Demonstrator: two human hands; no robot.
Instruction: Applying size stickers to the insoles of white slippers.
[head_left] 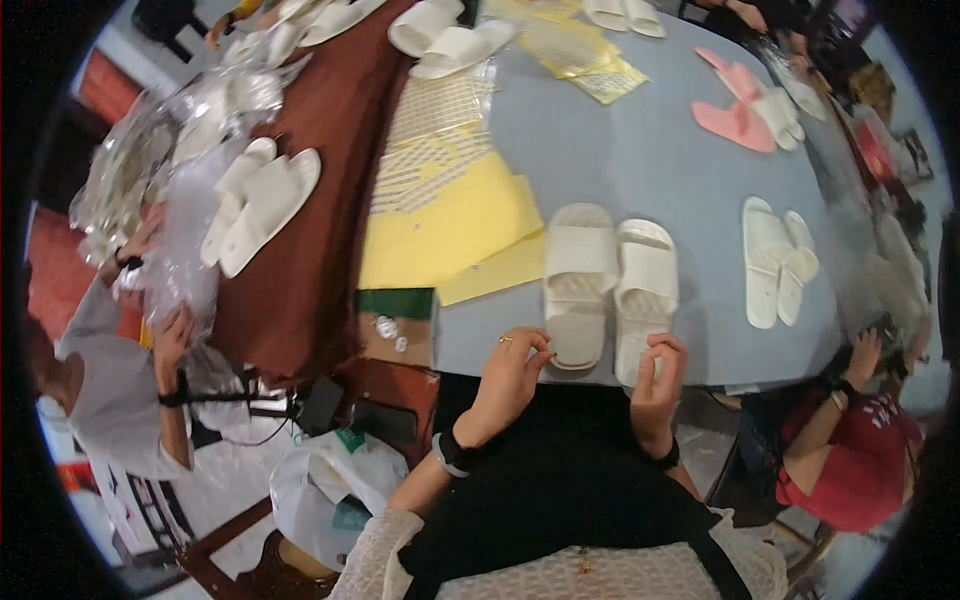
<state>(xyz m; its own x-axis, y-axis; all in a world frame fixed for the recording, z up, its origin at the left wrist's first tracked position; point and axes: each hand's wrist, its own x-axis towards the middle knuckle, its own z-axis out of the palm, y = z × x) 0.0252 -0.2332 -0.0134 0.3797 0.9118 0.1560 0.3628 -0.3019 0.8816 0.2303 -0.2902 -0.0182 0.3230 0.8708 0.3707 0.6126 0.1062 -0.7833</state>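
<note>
Side by side at the near edge of the grey table lie two white slippers, toes pointing away from me: the left slipper [582, 248] and the right slipper [648, 268]. My left hand [508, 382] is closed, thumb and fingertips pinched together beside the left slipper's heel. Whatever lies in that pinch is too small to make out. Over the outer side of the right slipper's heel, my right hand [656, 385] has its fingers curled toward the thumb. I cannot tell whether it touches the slipper or pinches something small.
Yellow sticker sheets [440, 225] lie left of the slippers. Another white pair [765, 262] is to the right, with pink slippers [738, 125] farther back. At left, a person handles clear plastic bags [185, 240] beside a brown-covered table [290, 300]. A person in red [850, 455] sits right.
</note>
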